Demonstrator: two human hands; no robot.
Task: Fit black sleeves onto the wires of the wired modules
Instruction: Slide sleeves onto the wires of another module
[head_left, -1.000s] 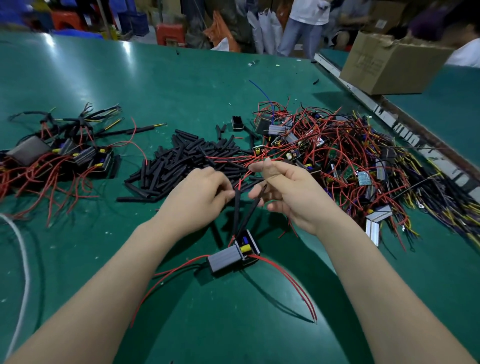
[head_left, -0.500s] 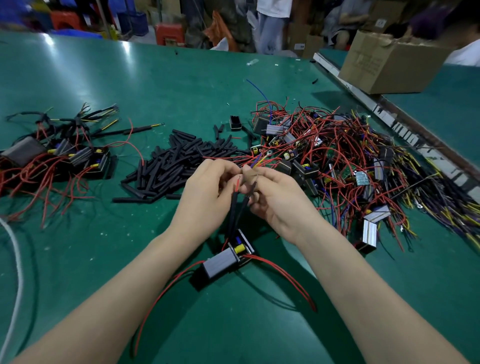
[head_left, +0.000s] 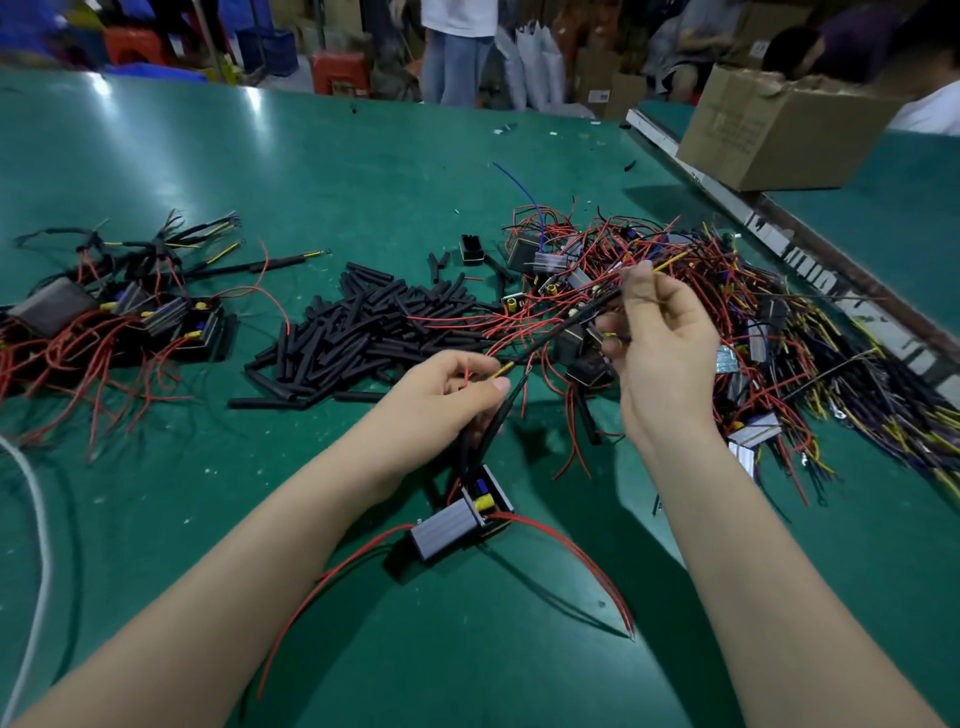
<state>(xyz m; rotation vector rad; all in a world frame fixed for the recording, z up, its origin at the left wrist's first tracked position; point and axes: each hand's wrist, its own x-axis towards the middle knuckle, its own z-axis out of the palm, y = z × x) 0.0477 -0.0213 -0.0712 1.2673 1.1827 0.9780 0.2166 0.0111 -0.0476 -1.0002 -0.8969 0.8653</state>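
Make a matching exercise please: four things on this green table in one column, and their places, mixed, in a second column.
Things:
1. module
2. pile of black sleeves
3. cardboard box
4. finished modules

Places:
A. far right, on the next table
B. left side of the table
C. near, between the two forearms
D. centre of the table, beyond the left hand

Pairs: 1-C, 2-D, 3-A, 4-B

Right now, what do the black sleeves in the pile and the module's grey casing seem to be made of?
Black sleeves: probably flexible plastic or rubber tubing, matte, some bent or flattened. Grey casing: looks like ribbed metal, perhaps aluminium, with a dull sheen; painted plastic cannot be excluded.
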